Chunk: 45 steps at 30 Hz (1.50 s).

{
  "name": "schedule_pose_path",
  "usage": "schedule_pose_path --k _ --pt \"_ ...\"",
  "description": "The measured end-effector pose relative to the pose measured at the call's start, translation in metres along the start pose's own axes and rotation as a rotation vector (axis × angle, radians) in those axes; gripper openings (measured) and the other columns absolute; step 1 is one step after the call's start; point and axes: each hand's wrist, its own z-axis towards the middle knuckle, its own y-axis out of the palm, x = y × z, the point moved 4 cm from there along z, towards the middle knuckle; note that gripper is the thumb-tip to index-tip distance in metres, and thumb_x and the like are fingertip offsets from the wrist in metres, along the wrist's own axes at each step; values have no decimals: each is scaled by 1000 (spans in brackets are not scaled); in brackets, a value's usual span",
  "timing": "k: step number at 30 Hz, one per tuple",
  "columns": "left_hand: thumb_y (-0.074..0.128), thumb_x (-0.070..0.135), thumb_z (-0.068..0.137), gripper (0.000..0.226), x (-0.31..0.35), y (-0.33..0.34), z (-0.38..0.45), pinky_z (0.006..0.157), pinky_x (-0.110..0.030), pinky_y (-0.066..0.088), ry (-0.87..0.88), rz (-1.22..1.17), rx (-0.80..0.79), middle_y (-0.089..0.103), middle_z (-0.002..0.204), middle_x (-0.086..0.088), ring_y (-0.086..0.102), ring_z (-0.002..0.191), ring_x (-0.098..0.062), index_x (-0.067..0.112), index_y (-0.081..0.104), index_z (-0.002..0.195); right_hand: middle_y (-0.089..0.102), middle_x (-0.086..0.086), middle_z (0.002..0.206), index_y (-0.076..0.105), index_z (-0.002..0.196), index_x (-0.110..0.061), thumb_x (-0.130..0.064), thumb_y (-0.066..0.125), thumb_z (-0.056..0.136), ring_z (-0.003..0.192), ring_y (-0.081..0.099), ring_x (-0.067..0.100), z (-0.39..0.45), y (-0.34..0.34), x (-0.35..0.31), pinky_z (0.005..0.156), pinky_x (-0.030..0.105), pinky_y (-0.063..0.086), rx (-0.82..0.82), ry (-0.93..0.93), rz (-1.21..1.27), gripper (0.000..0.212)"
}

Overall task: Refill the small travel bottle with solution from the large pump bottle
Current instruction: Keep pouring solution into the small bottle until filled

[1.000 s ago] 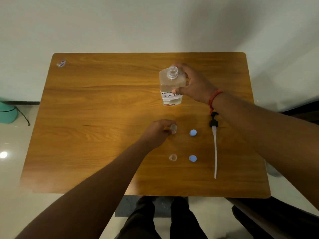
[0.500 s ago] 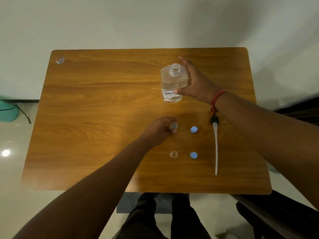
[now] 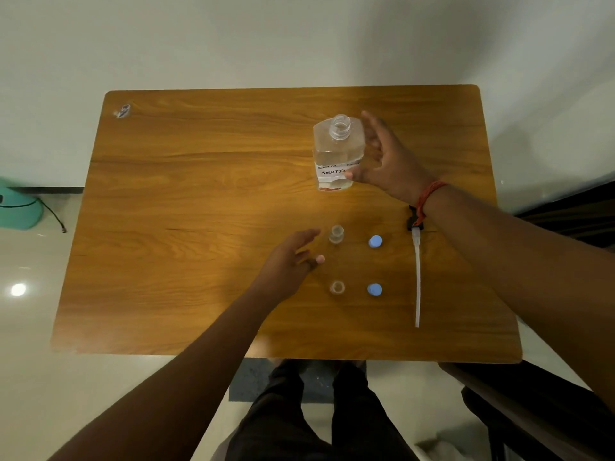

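Both hands are hovering with fingers spread, gripping nothing: right hand (image 3: 386,161) beside the uncapped large bottle (image 3: 336,154) standing far on the worktop (image 3: 199,194), left hand (image 3: 289,257) beside the nearer small travel bottle (image 3: 336,233).

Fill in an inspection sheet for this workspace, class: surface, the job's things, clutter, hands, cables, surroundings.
Surface: brown wood-grain table with rounded corners.
Job's things: large clear plastic bottle with a handwritten white label, upright, neck open, partly full of clear liquid; two small clear travel bottles, far and near, both uncapped; two round blue caps, and, one to the right of each; black pump head with its long white tube lying flat.
Clutter: small wrapper or sticker at the far left corner.
Hands: left hand open beside the far small bottle; right hand open beside the large bottle.
Cables: black cord on the floor.
Surroundings: pale wall, glossy floor, teal object.
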Motion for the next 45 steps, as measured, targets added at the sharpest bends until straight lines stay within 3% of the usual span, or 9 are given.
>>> schedule_pose_path --k 4,13,20,26,30,35,37,41,45 --pt "75 10 88 59 -11 13 -31 114 -26 40 20 21 -93 52 145 6 44 139 -8 22 54 142 32 -3 158 16 155 -26 -43 84 70 142 34 12 -3 4 3 115 45 36 0 -9 6 111" --pt "78 9 86 56 -23 42 -33 108 -34 49 -15 98 -133 57 135 12 56 127 -11 25 60 136 29 1 157 16 155 -26 -31 83 74 139 38 17 7 14 -7 107 39 47 73 -80 -32 106" --pt "67 -7 88 42 -26 46 -29 83 -1 44 -9 157 -104 65 116 12 61 94 20 14 70 124 46 0 142 35 145 -26 -24 82 76 126 48 20 18 11 -14 99 40 52 130 -120 -129 83" --pt "69 -3 88 40 -29 46 -28 99 -24 53 8 142 -83 71 121 6 67 108 0 19 71 122 53 -3 130 43 134 -24 -26 85 68 116 55 17 21 8 -17 93 40 55 118 -131 -135 78" --pt "67 -7 89 36 -19 41 -26 91 -13 51 43 93 -50 72 119 -4 67 99 8 6 70 123 53 -2 131 43 134 -23 -24 86 69 117 55 17 19 2 -22 94 40 55 133 -133 -102 78" --pt "72 2 89 32 6 24 -24 93 -33 57 88 66 8 71 121 -3 67 113 -14 11 72 120 53 -1 134 45 138 -28 -21 83 72 121 54 16 12 -18 -44 100 41 51 154 -152 -52 77" --pt "72 7 91 29 23 15 -21 96 -31 56 145 93 14 70 125 -2 65 117 -14 9 72 120 54 -1 133 47 139 -28 -25 83 72 120 55 15 7 -30 -58 101 43 51 171 -160 -57 76" --pt "71 14 93 26 76 -10 -24 89 -10 48 258 154 22 71 123 2 64 112 -4 10 73 119 55 -7 131 50 136 -34 -24 82 75 118 56 19 -12 -63 -103 100 43 51 243 -198 -78 69" --pt "70 19 94 23 139 -36 -29 91 -25 53 354 210 44 72 115 6 66 107 -7 17 74 117 55 -5 130 49 138 -33 -29 82 77 115 57 21 -30 -96 -155 100 42 50 280 -269 -143 70"
